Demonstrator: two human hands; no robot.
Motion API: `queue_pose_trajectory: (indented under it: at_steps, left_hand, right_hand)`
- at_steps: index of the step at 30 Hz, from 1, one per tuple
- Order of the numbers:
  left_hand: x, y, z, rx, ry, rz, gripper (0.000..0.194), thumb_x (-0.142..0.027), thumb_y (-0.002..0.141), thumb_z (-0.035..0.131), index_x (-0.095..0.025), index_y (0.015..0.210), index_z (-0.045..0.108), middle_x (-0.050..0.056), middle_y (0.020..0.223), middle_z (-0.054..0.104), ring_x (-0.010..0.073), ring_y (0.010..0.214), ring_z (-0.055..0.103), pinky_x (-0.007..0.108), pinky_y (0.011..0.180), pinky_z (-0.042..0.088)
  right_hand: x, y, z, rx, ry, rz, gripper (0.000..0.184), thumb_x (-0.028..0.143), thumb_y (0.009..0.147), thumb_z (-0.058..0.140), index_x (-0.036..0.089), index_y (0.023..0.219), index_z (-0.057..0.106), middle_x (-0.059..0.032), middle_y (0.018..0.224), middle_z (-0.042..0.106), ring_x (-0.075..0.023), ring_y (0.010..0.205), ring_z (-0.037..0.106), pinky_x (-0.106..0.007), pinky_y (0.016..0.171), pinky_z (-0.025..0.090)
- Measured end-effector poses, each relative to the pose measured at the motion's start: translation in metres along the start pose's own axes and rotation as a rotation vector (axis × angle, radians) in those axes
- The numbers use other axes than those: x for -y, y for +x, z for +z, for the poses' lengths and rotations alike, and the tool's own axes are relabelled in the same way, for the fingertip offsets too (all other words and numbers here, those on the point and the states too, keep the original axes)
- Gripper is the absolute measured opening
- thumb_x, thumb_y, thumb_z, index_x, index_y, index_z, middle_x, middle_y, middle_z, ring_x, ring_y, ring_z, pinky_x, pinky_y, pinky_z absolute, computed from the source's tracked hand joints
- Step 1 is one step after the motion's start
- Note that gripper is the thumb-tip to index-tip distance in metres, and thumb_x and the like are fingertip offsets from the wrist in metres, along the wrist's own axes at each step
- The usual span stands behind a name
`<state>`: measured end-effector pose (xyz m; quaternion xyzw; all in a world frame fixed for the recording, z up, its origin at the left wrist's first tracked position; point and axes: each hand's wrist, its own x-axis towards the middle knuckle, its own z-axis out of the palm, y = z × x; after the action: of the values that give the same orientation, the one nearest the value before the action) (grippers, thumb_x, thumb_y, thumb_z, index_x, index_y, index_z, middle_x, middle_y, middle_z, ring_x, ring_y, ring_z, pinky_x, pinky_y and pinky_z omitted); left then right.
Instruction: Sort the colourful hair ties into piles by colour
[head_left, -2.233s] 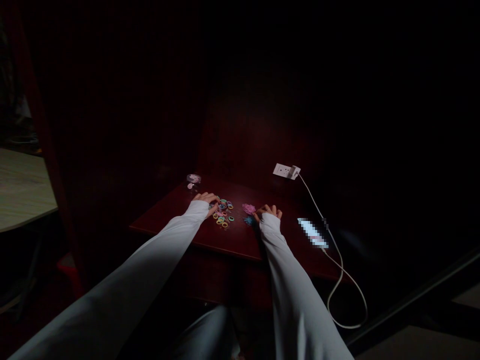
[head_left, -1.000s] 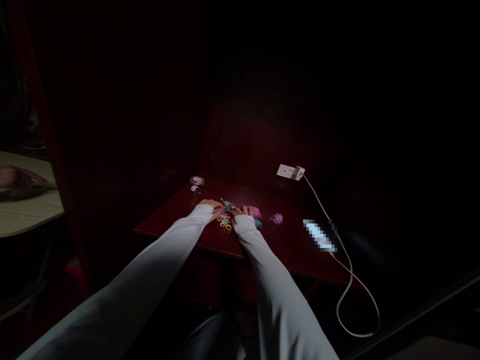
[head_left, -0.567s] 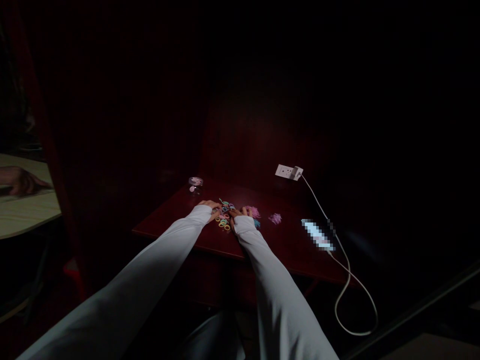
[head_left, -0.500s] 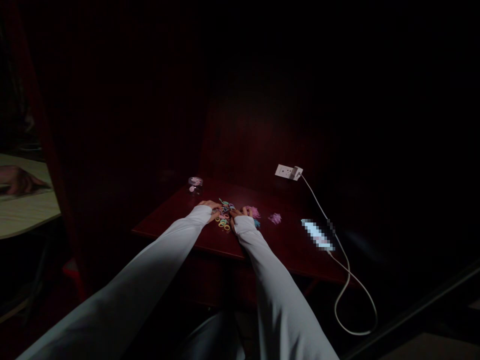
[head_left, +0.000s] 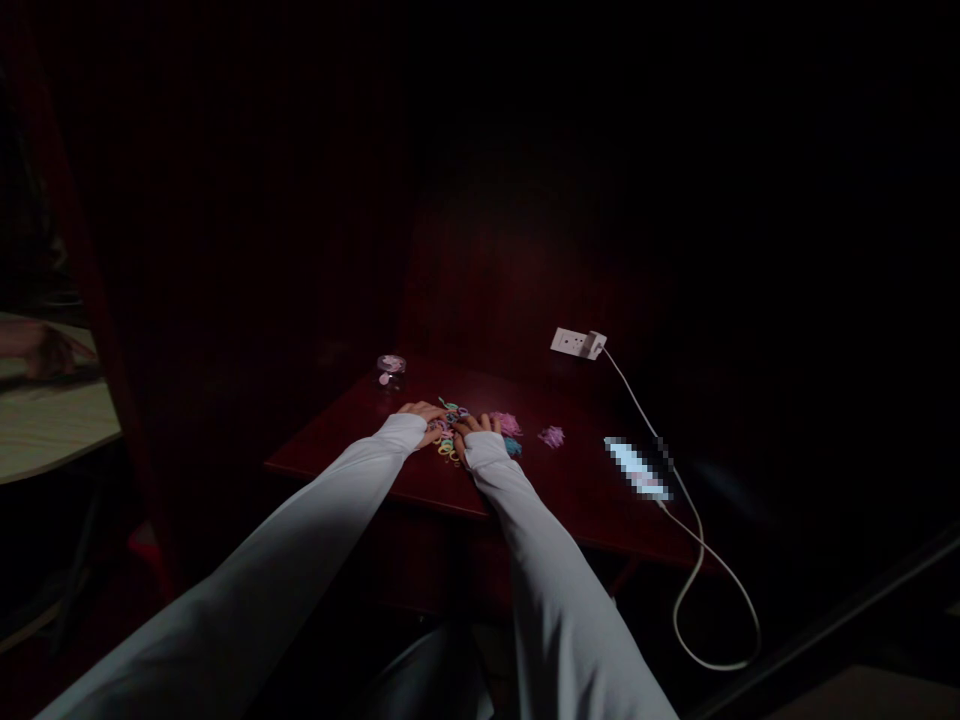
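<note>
A heap of small coloured elastic rings point(head_left: 447, 446) lies on a dark red table point(head_left: 337, 430). My left hand point(head_left: 424, 412) rests on the heap's left side, fingers bent over the rings. My right hand point(head_left: 471, 425) lies on the heap's right side, knuckles up, fingers curled into the rings. Both arms wear long pale sleeves. A pink bunch of rings point(head_left: 510, 422) and a blue bunch point(head_left: 514, 446) sit just right of my right hand. A separate small pink-purple bunch point(head_left: 552, 436) lies farther right. The scene is very dark and what each hand's fingertips hold is too small to see.
A small clear jar point(head_left: 390, 368) stands at the table's back left. A phone point(head_left: 637, 468) lies at the right, its white cable point(head_left: 679, 600) running to a wall socket point(head_left: 574, 343). A pale table point(head_left: 45, 430) stands at far left, with another person's hand point(head_left: 37, 345) on it.
My right hand went from the pink bunch leftward to the mixed heap, leaving a small pink-purple bunch farther right. Since then both hands have shifted only slightly on the heap.
</note>
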<state>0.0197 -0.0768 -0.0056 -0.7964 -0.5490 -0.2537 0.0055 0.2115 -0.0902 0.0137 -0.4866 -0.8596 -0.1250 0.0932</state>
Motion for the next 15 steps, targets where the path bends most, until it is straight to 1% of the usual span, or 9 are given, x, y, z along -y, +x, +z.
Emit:
queue_pose_trajectory:
  at_steps: [3, 5, 9, 13, 15]
  left_hand:
    - [0.0017, -0.0015, -0.0009, 0.027, 0.003, -0.027, 0.028, -0.030, 0.091, 0.058, -0.028, 0.115, 0.072, 0.004, 0.130, 0.070, 0.0226, 0.122, 0.062, 0.036, 0.108, 0.045]
    - [0.0025, -0.0024, -0.0010, 0.029, 0.009, -0.049, 0.027, -0.032, 0.092, 0.058, -0.029, 0.115, 0.071, 0.004, 0.127, 0.070, 0.0224, 0.118, 0.062, 0.035, 0.106, 0.046]
    - [0.0018, -0.0029, -0.0008, 0.030, 0.018, -0.040, 0.024, -0.028, 0.093, 0.055, -0.029, 0.111, 0.070, 0.002, 0.122, 0.070, 0.0205, 0.117, 0.062, 0.033, 0.106, 0.045]
    - [0.0006, -0.0030, -0.0015, 0.016, 0.020, -0.026, 0.023, -0.026, 0.092, 0.055, -0.029, 0.109, 0.070, 0.002, 0.119, 0.072, 0.0203, 0.116, 0.062, 0.033, 0.105, 0.045]
    - [0.0000, -0.0031, -0.0015, 0.016, 0.015, -0.010, 0.025, -0.025, 0.091, 0.056, -0.030, 0.111, 0.070, 0.002, 0.118, 0.072, 0.0209, 0.117, 0.062, 0.034, 0.106, 0.045]
  right_hand:
    - [-0.0005, 0.0007, 0.0023, 0.012, 0.014, -0.006, 0.046, 0.032, 0.103, 0.041, 0.024, 0.144, 0.060, -0.0075, 0.152, 0.055, -0.0299, 0.134, 0.044, -0.050, 0.118, 0.025]
    - [-0.0010, 0.0009, 0.0032, 0.021, 0.012, -0.002, 0.047, 0.033, 0.103, 0.041, 0.025, 0.146, 0.058, -0.0066, 0.153, 0.054, -0.0297, 0.134, 0.044, -0.050, 0.119, 0.024]
    - [-0.0016, 0.0008, 0.0034, 0.028, 0.016, 0.019, 0.050, 0.035, 0.103, 0.039, 0.024, 0.150, 0.054, -0.0069, 0.153, 0.053, -0.0300, 0.134, 0.043, -0.050, 0.120, 0.023]
    - [-0.0019, -0.0002, 0.0018, 0.028, 0.003, 0.022, 0.051, 0.034, 0.103, 0.042, 0.023, 0.152, 0.051, -0.0089, 0.153, 0.054, -0.0303, 0.133, 0.044, -0.051, 0.118, 0.025]
    - [-0.0019, -0.0010, 0.0010, 0.027, -0.007, 0.016, 0.051, 0.034, 0.103, 0.043, 0.023, 0.152, 0.051, -0.0092, 0.153, 0.054, -0.0299, 0.133, 0.044, -0.050, 0.119, 0.025]
